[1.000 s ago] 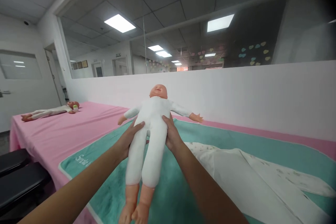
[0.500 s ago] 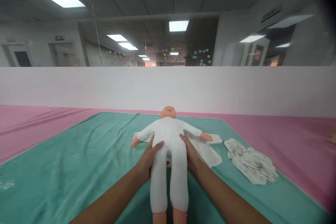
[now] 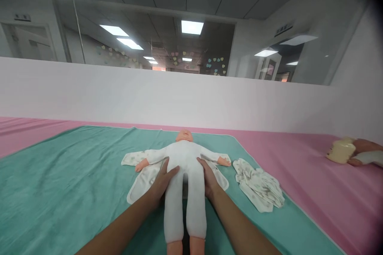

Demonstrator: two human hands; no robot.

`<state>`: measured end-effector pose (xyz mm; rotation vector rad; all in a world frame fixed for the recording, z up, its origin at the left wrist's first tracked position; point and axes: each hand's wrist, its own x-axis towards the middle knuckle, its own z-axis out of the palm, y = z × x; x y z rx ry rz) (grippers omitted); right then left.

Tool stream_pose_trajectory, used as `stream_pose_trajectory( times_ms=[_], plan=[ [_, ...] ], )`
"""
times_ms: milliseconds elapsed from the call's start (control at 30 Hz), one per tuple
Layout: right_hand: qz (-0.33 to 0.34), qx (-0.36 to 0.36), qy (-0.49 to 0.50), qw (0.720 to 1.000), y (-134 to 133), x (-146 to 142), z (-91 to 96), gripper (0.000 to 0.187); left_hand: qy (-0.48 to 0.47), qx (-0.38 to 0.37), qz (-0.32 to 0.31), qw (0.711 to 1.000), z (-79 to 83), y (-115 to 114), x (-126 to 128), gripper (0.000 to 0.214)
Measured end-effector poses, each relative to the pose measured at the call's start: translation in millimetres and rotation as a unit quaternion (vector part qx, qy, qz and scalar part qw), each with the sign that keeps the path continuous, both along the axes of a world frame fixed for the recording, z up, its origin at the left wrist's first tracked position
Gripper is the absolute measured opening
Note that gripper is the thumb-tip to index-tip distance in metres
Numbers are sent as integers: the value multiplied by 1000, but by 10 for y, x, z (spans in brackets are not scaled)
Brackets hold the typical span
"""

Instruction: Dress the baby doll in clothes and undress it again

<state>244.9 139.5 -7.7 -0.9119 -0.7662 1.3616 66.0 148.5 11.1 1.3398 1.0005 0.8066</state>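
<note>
A baby doll [image 3: 186,154] in a white body suit lies face up, its arms spread and its legs toward me. My left hand [image 3: 162,182] is closed round its hip on the left, the thumb over the front. On the opposite hip, my right hand [image 3: 210,178] grips in the same manner. Under the doll spreads a pale printed baby top [image 3: 140,184], its sleeves beneath the arms; the doll's body hides its middle. To the right rests a crumpled heap of printed baby clothing [image 3: 261,188].
A green blanket [image 3: 74,175] lies over a pink sheet [image 3: 287,147]. At the far right is another doll [image 3: 341,150], partly cut off. A low white wall [image 3: 179,99] with glass above closes off the back.
The view has turned right, bringing the second doll in. The held doll now lies more centrally over the top, which shows on both sides. Both hands keep their hold.
</note>
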Motion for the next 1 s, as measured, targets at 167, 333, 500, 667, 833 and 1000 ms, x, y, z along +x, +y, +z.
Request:
stream_pose_trajectory(
  times_ms=[167,333,500,667,833,1000],
  plan=[
    [61,-68,64,994,42,33,-36,51,53,40,15,998,-11,54,-53,85],
    [70,-88,74,991,58,74,-19,52,99,76,9,992,-44,112,-112,84],
    [69,-128,62,987,68,117,-58,49,151,139,20,979,-123,143,-175,80],
    [28,-129,64,989,57,82,-56,45,233,288,36,928,-139,265,-296,51],
    [11,-110,66,992,-29,91,-24,45,404,393,28,826,-244,497,-452,31],
    [-66,-65,53,994,-204,311,15,45,461,422,41,780,-373,578,-496,28]
  ],
)
